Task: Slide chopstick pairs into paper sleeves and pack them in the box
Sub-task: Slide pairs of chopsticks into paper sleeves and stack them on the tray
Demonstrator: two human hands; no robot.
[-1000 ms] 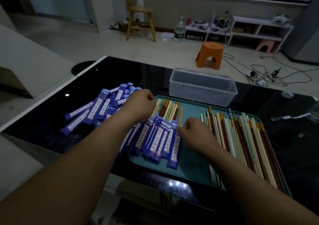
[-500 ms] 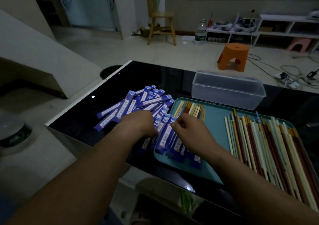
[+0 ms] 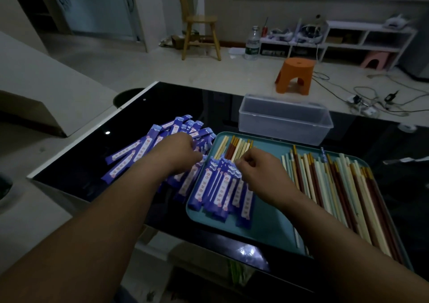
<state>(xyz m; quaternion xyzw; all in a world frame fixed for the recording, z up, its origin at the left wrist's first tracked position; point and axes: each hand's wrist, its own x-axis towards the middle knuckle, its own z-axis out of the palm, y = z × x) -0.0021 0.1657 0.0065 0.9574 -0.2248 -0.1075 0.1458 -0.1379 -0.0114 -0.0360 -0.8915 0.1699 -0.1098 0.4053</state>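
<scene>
Empty blue paper sleeves [image 3: 139, 150] lie in a loose pile on the black table, left of the teal tray [image 3: 267, 230]. Several sleeved chopstick pairs [image 3: 220, 193] sit on the tray's left part, their tips poking out at the top. Loose chopsticks [image 3: 341, 186] in cream, red and yellow fill the tray's right side. The clear plastic box [image 3: 285, 119] stands open just behind the tray. My left hand [image 3: 178, 155] rests knuckles-up on the pile's right edge, fingertips hidden among the sleeves. My right hand [image 3: 257, 171] pinches the top of a sleeved pair.
The table's front edge runs under my forearms. Beyond the far edge are an orange stool [image 3: 296, 75], a wooden stool [image 3: 200, 37], a water bottle [image 3: 252, 44], low white shelves [image 3: 362, 37] and floor cables [image 3: 362, 103].
Both hands have shifted left along the sleeved bunch. My left hand now sits at the edge of the empty-sleeve pile, and my right hand has come onto the sleeve tops.
</scene>
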